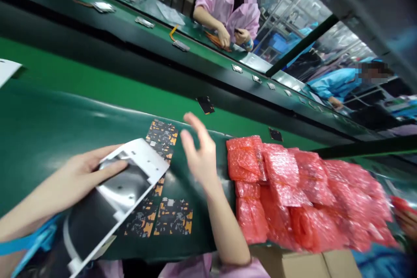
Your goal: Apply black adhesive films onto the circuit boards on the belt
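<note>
left hand (93,169) gripping glossy black-and-white sheet (128,186) | right hand (202,158) empty, fingers spread, blurred | sheet: probably light, bendy, slick, scratchable; hold by edges

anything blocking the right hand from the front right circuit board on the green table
Nothing visible stands between the right hand and the front-right circuit board. The black-and-white panel in the left hand does hide parts of other boards farther left; whether it touches them, I can't tell.
</note>
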The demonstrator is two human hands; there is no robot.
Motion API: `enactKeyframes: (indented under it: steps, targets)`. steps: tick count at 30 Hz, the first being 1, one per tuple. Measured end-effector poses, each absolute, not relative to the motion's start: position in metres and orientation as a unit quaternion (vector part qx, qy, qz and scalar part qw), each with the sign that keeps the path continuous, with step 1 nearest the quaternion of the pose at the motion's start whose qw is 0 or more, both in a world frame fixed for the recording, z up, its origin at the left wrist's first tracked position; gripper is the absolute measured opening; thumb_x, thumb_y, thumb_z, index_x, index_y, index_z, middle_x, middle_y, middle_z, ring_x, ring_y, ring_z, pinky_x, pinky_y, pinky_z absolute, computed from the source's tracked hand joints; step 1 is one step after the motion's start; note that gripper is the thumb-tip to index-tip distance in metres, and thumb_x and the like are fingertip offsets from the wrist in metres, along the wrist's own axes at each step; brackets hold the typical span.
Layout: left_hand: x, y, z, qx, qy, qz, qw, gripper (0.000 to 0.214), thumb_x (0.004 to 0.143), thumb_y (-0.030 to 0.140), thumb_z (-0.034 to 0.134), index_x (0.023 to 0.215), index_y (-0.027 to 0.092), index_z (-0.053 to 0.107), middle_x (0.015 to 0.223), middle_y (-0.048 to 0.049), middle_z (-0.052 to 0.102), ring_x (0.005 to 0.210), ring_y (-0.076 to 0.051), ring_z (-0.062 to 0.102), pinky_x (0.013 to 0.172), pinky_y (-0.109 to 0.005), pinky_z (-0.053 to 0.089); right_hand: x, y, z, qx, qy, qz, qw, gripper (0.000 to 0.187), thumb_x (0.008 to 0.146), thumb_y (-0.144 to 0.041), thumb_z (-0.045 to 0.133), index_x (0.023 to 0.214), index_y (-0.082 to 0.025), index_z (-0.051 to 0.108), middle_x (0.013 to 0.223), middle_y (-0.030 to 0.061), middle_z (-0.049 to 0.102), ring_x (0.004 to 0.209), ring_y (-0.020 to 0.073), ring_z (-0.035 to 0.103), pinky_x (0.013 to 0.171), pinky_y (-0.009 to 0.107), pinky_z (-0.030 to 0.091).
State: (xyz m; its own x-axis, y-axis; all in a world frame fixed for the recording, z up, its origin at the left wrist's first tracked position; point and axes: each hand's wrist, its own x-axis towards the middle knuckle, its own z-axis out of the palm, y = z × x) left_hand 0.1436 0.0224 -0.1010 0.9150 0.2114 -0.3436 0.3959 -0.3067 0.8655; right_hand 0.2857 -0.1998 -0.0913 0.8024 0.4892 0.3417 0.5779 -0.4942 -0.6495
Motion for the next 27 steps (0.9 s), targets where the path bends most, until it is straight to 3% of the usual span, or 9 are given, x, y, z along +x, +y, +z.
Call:
enactKeyframes:
  steps: [2, 5, 13, 16, 18, 20, 22, 24, 27]
  targets:
    - [0.156, 0.009, -0.094, 0.813, 0.177, -0.083, 0.548, 0.063, 0.087, 0.063, 0.06, 0.126, 0.014, 0.067, 0.123, -0.001, 0.073, 0.114, -0.025, 0.066, 0.105, -0.034, 0.052, 0.237, -0.208, -0.091, -0.825, -0.403, 0.004, 0.396, 0.057, 0.105, -0.048, 0.049, 0.153, -0.019, 0.048, 0.152, 0.0101, 0.059, 0.143, 0.0219, 0.054, 0.123, 0.044, 0.039]
    - [0.168, -0.013, -0.091, 0.817, 0.122, -0.071, 0.559, 0.055, 0.087, 0.061, 0.058, 0.115, 0.015, 0.071, 0.117, -0.0032, 0.075, 0.109, -0.025, 0.068, 0.098, -0.032, 0.055, 0.2, -0.216, -0.099, -0.834, -0.424, 0.008, 0.353, 0.068, 0.1, -0.054, 0.059, 0.152, -0.012, 0.049, 0.154, 0.0161, 0.055, 0.145, 0.0255, 0.051, 0.125, 0.047, 0.036]
    - [0.152, -0.016, -0.112, 0.678, 0.093, -0.235, 0.69, 0.06, 0.081, 0.049, 0.077, 0.133, 0.02, 0.065, 0.114, -0.0023, 0.077, 0.102, -0.023, 0.073, 0.088, -0.032, 0.061, 0.208, -0.237, -0.115, -0.854, -0.432, 0.002, 0.289, 0.048, 0.105, -0.043, 0.053, 0.143, -0.015, 0.06, 0.154, 0.0121, 0.055, 0.145, 0.0215, 0.052, 0.127, 0.046, 0.029]
    - [0.15, -0.01, -0.116, 0.662, 0.112, -0.241, 0.701, 0.056, 0.083, 0.052, 0.075, 0.129, 0.021, 0.068, 0.107, -0.0003, 0.078, 0.097, -0.023, 0.075, 0.086, -0.032, 0.062, 0.253, -0.227, -0.115, -0.852, -0.414, 0.022, 0.321, 0.035, 0.108, -0.037, 0.046, 0.133, -0.026, 0.068, 0.145, 0.0016, 0.065, 0.139, 0.0144, 0.056, 0.124, 0.037, 0.035]
    - [0.152, -0.007, -0.117, 0.648, 0.134, -0.251, 0.706, 0.062, 0.08, 0.056, 0.077, 0.13, 0.02, 0.067, 0.098, -0.0011, 0.079, 0.088, -0.024, 0.077, 0.078, -0.03, 0.063, 0.308, -0.21, -0.114, -0.897, -0.303, -0.005, 0.321, 0.04, 0.11, -0.031, 0.036, 0.136, -0.023, 0.065, 0.148, 0.0043, 0.063, 0.141, 0.0133, 0.054, 0.119, 0.03, 0.041]
    - [0.153, -0.004, -0.12, 0.628, 0.182, -0.249, 0.714, 0.075, 0.071, 0.06, 0.085, 0.13, 0.018, 0.066, 0.092, -0.0031, 0.08, 0.084, -0.025, 0.077, 0.071, -0.028, 0.064, 0.37, -0.197, -0.113, -0.957, -0.156, -0.008, 0.243, 0.048, 0.109, -0.032, 0.041, 0.153, -0.016, 0.048, 0.165, 0.0134, 0.04, 0.155, 0.022, 0.034, 0.124, 0.038, 0.034]
    - [0.154, -0.001, -0.127, 0.592, 0.24, -0.234, 0.733, 0.086, 0.06, 0.062, 0.091, 0.129, 0.019, 0.065, 0.09, -0.0036, 0.08, 0.083, -0.027, 0.077, 0.07, -0.027, 0.064, 0.422, -0.194, -0.114, -0.97, -0.107, 0.0, 0.219, 0.058, 0.107, -0.031, 0.047, 0.158, -0.007, 0.037, 0.167, 0.0256, 0.031, 0.157, 0.0341, 0.029, 0.123, 0.054, 0.032]
    - [0.155, 0.003, -0.135, 0.557, 0.267, -0.23, 0.752, 0.087, 0.057, 0.063, 0.092, 0.127, 0.021, 0.064, 0.089, -0.0025, 0.08, 0.083, -0.028, 0.077, 0.072, -0.029, 0.065, 0.452, -0.201, -0.119, -0.972, -0.11, 0.022, 0.207, 0.05, 0.103, -0.023, 0.053, 0.152, -0.011, 0.048, 0.163, 0.0234, 0.041, 0.152, 0.0351, 0.038, 0.121, 0.059, 0.034]
    - [0.157, 0.001, -0.141, 0.574, 0.233, -0.248, 0.745, 0.073, 0.066, 0.065, 0.086, 0.121, 0.021, 0.066, 0.097, -0.0016, 0.08, 0.085, -0.028, 0.077, 0.075, -0.03, 0.064, 0.456, -0.219, -0.128, -0.965, -0.159, 0.046, 0.205, 0.045, 0.097, -0.006, 0.052, 0.137, -0.022, 0.064, 0.158, 0.0098, 0.053, 0.149, 0.0274, 0.045, 0.124, 0.058, 0.029]
